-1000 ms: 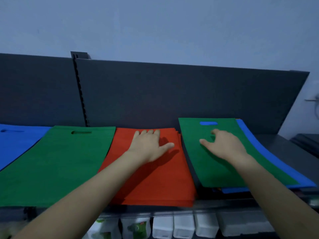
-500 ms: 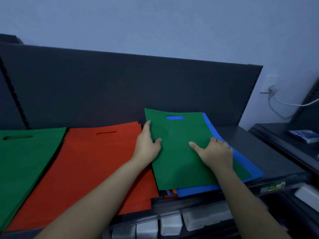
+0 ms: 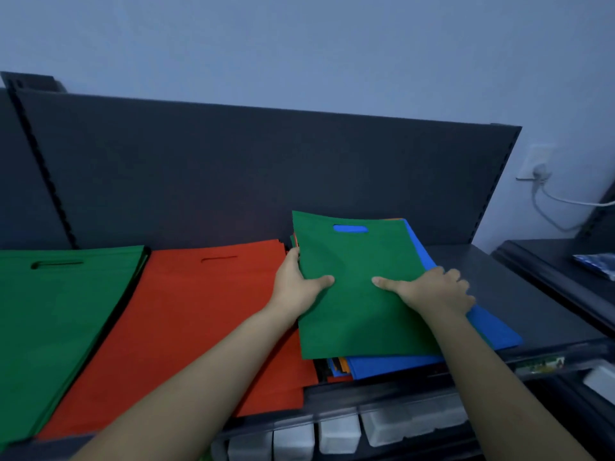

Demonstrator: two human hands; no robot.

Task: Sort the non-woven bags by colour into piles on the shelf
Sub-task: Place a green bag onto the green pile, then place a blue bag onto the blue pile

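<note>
**Hidden or unclear**
- Your left hand (image 3: 296, 289): the thumb lies on top of the green bag (image 3: 359, 314). The fingers are pressed together along the bag's left edge, with their tips out of sight behind it. You pinch that edge.
- Your right hand (image 3: 432, 291): the thumb is stretched flat on the bag's face, pointing toward the other thumb. The fingers are curled together over the right edge, gripping it, and their tips are hidden.
- Stack (image 3: 339, 367) under the green bag: only its edges show, as thin strips of orange, red and black at the near left corner. You cannot count the bags.
- Blue bag (image 3: 492, 331): this is the next layer down. It sticks out to the right and along the near side, and the rest is covered.
- Green pile (image 3: 60, 327): cut off by the left edge of the view.
- Red pile (image 3: 199, 327): your left forearm crosses its near right part.
- Bins (image 3: 339, 434) below the shelf (image 3: 519, 294): pale and blurred, so their contents cannot be made out.

**Green bag**
- It is flat, matt and rectangular, with no visible creases.
- A cut-out handle slot sits near the far edge, and blue shows through it.
- It lies on top of the stack at the right of the shelf, skewed against the blue bag.
- Its near left corner overlaps the red pile.

**Piles**
- The red pile is mid-shelf, with its slot toward the back.
- The green pile lies just to its left, and their edges meet.
</note>
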